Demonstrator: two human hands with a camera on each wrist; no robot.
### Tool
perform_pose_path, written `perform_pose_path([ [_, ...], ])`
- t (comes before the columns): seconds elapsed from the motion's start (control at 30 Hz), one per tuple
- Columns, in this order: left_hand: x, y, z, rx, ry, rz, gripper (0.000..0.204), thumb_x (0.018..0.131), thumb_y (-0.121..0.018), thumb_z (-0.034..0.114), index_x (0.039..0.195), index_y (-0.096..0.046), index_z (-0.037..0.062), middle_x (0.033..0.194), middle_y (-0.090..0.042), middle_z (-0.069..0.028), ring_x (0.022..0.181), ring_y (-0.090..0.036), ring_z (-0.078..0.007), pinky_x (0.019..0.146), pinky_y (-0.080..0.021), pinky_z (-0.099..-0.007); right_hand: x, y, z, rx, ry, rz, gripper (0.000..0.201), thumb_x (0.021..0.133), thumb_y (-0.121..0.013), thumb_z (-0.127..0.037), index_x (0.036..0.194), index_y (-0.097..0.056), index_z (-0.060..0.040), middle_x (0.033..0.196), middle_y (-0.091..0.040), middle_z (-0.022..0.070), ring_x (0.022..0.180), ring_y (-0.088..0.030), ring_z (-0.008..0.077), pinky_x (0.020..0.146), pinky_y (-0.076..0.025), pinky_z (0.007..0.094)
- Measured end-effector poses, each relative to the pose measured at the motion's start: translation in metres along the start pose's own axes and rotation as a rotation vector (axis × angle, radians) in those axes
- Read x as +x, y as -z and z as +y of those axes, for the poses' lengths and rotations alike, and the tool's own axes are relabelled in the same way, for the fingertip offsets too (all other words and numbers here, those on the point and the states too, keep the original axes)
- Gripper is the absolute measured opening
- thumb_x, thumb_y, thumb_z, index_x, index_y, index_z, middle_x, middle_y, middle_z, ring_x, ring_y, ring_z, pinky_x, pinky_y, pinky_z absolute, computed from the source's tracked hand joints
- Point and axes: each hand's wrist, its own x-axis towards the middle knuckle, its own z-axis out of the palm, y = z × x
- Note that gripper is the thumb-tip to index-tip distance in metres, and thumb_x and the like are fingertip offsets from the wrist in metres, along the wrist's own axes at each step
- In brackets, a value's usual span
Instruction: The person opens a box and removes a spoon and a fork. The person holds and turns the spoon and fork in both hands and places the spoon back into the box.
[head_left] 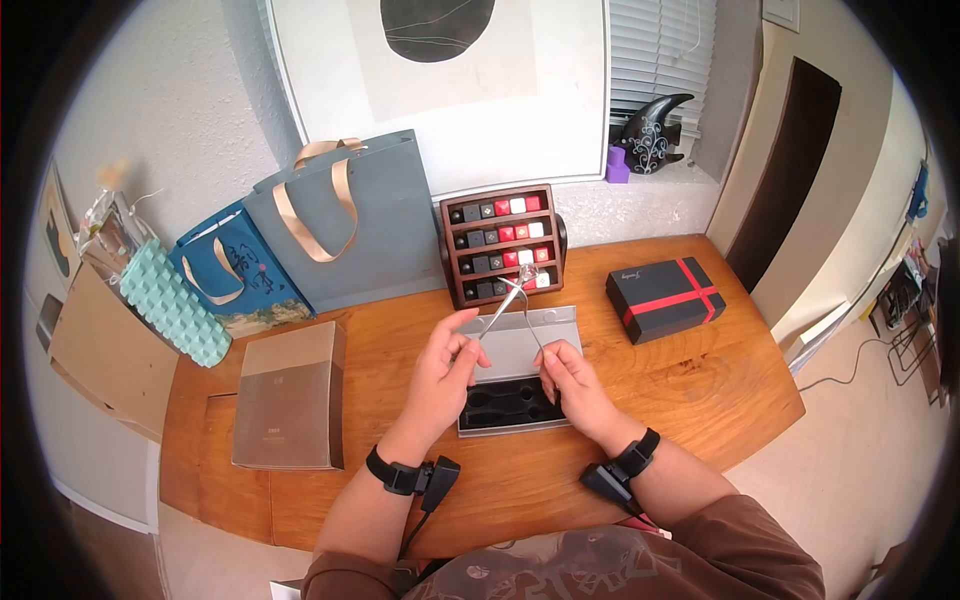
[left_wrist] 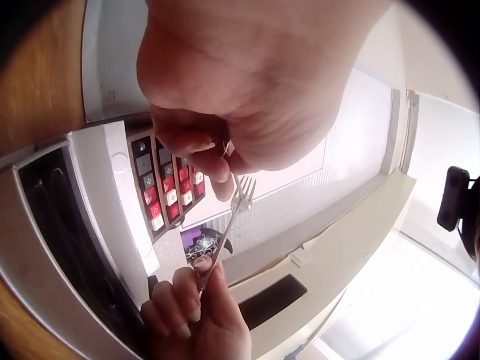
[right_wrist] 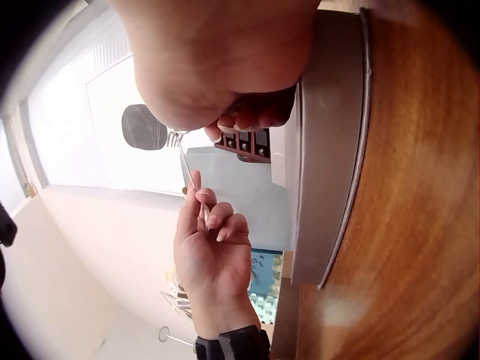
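Note:
My left hand (head_left: 442,368) pinches a thin silver fork (right_wrist: 187,161) by its handle, above the left side of an open grey case (head_left: 515,433). My right hand (head_left: 575,380) grips the handle of a second silver fork (left_wrist: 220,251) over the case's right side. The heads of the two forks cross in the head view, and tines show in both wrist views. In the case lies a black insert (head_left: 500,400) with shaped recesses. The grey lid (head_left: 555,335) is folded back, toward the wooden rack (head_left: 450,238).
The rack holds rows of black, red and white cubes. A brown box (head_left: 288,400) stands left, a black box with red ribbon (head_left: 665,298) right. Grey (head_left: 380,220) and blue (head_left: 225,265) gift bags lean at the back left, beside a mint-green textured object (head_left: 175,305).

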Motion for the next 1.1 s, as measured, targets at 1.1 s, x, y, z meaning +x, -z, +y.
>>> perform_pose_path([
  [1.1, 0.006, 0.004, -0.031, 0.203, -0.028, 0.084, 0.045, 0.087, -0.060, 0.011, 0.128, -0.042, 0.0066, 0.118, -0.047, -0.0097, 0.077, -0.047, -0.0112, 0.069, -0.044, -0.0243, -0.003, -0.001, 0.003, -0.015, 0.110, 0.019, 0.011, 0.098, -0.045, -0.015, 0.096, -0.047, -0.0046, 0.069, -0.045, -0.0016, 0.060, -0.044, 0.0060, 0.057, -0.039, 0.0194],
])
